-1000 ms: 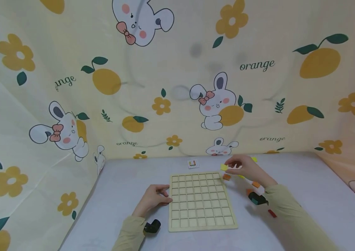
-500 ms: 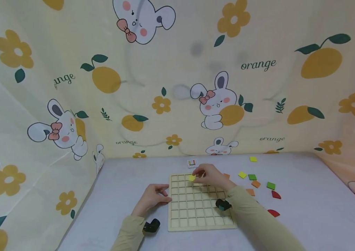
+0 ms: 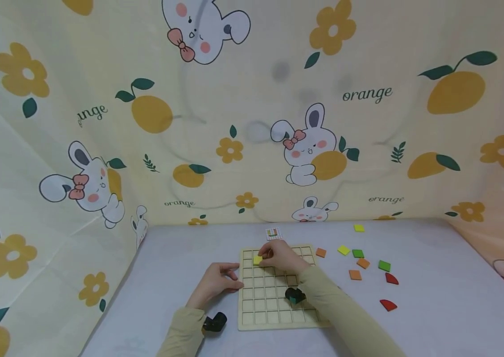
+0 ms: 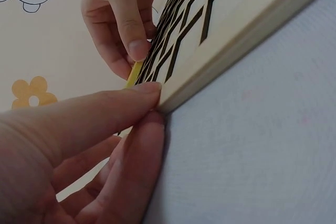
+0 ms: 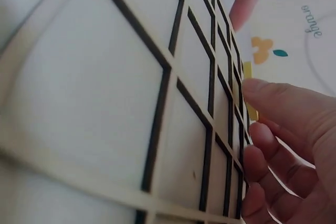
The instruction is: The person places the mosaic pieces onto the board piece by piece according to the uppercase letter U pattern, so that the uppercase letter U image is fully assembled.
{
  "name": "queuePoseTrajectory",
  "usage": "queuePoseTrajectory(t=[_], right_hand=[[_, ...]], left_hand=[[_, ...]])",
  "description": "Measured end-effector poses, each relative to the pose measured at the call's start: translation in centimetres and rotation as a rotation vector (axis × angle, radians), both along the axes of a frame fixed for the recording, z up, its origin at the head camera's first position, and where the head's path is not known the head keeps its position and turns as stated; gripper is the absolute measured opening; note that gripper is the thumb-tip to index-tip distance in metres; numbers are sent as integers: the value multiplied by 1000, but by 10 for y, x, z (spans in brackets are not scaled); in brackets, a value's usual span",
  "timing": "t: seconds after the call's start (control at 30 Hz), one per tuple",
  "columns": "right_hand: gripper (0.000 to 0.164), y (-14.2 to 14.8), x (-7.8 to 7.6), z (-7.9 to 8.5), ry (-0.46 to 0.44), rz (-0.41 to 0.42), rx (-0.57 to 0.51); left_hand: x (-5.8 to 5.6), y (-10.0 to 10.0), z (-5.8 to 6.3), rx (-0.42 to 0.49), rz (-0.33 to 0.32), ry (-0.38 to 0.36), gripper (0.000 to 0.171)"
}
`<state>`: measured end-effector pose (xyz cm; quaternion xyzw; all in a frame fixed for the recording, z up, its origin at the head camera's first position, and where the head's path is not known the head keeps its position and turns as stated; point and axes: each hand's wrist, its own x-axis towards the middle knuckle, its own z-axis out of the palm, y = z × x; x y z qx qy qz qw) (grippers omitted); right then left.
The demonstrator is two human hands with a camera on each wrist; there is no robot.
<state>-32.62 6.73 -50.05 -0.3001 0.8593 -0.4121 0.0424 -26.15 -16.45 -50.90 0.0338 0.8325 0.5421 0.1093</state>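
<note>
A pale wooden grid board [image 3: 252, 317] lies on the white table. My right hand [image 3: 282, 255] is over its upper left part and pinches a yellow square tile [image 3: 257, 260] between thumb and fingers, low at the grid. The right wrist view shows the yellow tile [image 5: 251, 90] by my thumb, standing edge-on past the grid lines; whether it touches the board's floor I cannot tell. Beside the board, my left hand [image 3: 216, 282] rests its thumb and a finger against the left edge. Those fingertips [image 4: 152, 87] meet the rim in the left wrist view.
Right of the board lie loose pieces: yellow tiles [image 3: 343, 250], orange tiles [image 3: 356, 275], green tiles [image 3: 384, 266] and red quarter-round pieces [image 3: 388, 305]. A small patterned card [image 3: 273, 233] lies behind the board. A printed cloth [image 3: 234, 178] hangs around the table.
My right hand has carried the yellow tile from the loose pieces leftward over the board and down to its upper left cells. My left hand stays at the left edge.
</note>
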Motion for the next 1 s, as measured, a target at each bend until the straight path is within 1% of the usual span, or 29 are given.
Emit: queuePoseTrajectory(t=[0.23,0.4,0.67,0.87,1.0], right_hand=[[16,-3,5,4,-17,-32,2],[18,-4,6,3,-10,-36,9],[19,-1,6,1,-1,-23,6],[20,2,4,-1,-4,-14,-2],[24,9,4,1,-30,-15,-11]], left_hand=[[0,0,1,-4,2,-6,61],[1,0,2,-12,11,-12,61],[0,1,1,-18,20,-21,62],[0,1,1,-19,10,-8,61],[1,1,0,-16,10,-4,61]])
